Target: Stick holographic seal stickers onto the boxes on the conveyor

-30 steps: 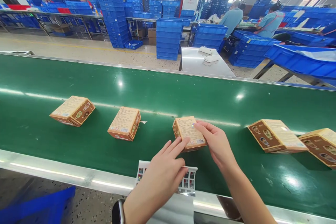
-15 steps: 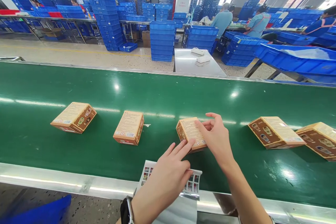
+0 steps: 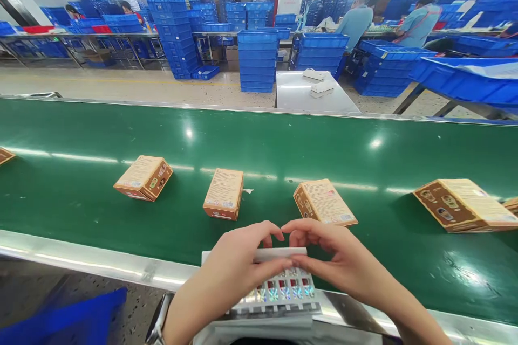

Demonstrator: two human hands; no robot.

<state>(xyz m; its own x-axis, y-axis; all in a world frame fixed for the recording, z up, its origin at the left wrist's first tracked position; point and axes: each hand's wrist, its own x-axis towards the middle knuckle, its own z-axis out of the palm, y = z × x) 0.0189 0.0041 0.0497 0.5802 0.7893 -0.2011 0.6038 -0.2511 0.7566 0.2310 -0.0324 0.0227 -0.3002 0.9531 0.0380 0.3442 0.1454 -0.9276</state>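
A sheet of small shiny stickers (image 3: 285, 290) lies at the belt's near edge, its far edge curled up into a roll. My left hand (image 3: 246, 259) pinches that rolled edge between thumb and fingers. Close beside it, my right hand (image 3: 338, 253) is closed on the same edge, the two thumbs almost touching. Just beyond my fingers sits a brown and cream printed box (image 3: 326, 202), a small red mark on its top; neither hand grips it. My left hand and forearm cover the left part of the sheet.
More such boxes stand along the green belt (image 3: 121, 242): one box (image 3: 224, 191) with a white scrap beside it, another box (image 3: 143, 178) further left, and a box (image 3: 465, 205) at right. Beyond are a metal table (image 3: 297, 94), stacked blue crates (image 3: 257, 62) and seated people.
Both hands have left the box and come back to the sticker sheet, taking hold of its rolled edge. The boxes have shifted right, and the view has turned slightly left.
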